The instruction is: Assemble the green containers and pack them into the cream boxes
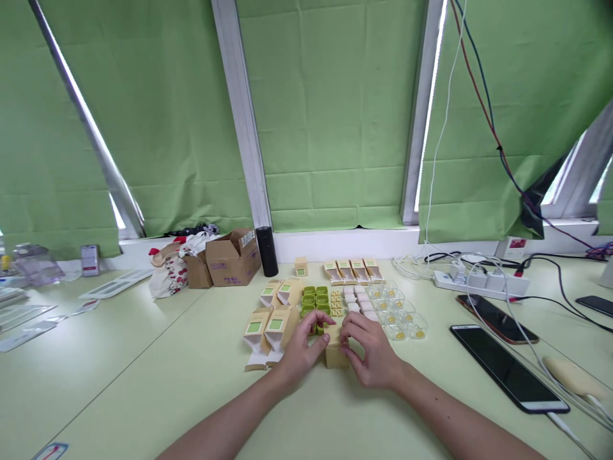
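My left hand [301,348] and my right hand [371,348] meet over a small tan cardboard box [336,355] on the pale green table. Both hands have curled fingers pressed on the box's top and sides. Just behind the box lie green plastic trays [316,299], small yellow pieces [336,303], pale pink blocks [359,299] and clear plastic cups [400,316] with yellow bits inside. Flattened tan cartons with green labels [268,329] lie to the left of my left hand.
A row of tan cartons [353,271] lies farther back, near a black cylinder [267,251] and open brown boxes [233,257]. Two phones [507,367] and a power strip [481,279] with cables sit at the right. Green blinds cover the windows behind.
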The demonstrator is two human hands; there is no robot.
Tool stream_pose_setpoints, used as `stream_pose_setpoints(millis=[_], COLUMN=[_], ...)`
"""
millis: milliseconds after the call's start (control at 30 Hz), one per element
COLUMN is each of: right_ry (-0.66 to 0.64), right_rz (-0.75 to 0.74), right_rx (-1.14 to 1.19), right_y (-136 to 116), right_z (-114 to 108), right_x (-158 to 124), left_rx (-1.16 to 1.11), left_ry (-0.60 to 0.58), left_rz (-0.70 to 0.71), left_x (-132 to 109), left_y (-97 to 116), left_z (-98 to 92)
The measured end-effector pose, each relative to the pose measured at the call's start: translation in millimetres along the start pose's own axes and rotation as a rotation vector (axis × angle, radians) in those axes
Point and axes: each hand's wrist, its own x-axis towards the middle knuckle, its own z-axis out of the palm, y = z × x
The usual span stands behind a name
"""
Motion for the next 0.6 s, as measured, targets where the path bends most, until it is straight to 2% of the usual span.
stream_pose_setpoints(millis=[467, 600], right_ry=[0.026, -0.013], right_rz=[-0.046, -0.058], right_rx=[0.031, -0.005], right_y=[1.0, 3.1], right_z=[1.7, -1.3], right_x=[1.2, 1.3], left_rx=[0.056, 0.079], left_ry=[0.002, 0.003], left_rz=[0.019, 0.027], left_x=[-1.8, -3.1], left_y=[-2.8, -2.1], left_z=[0.5, -0.7])
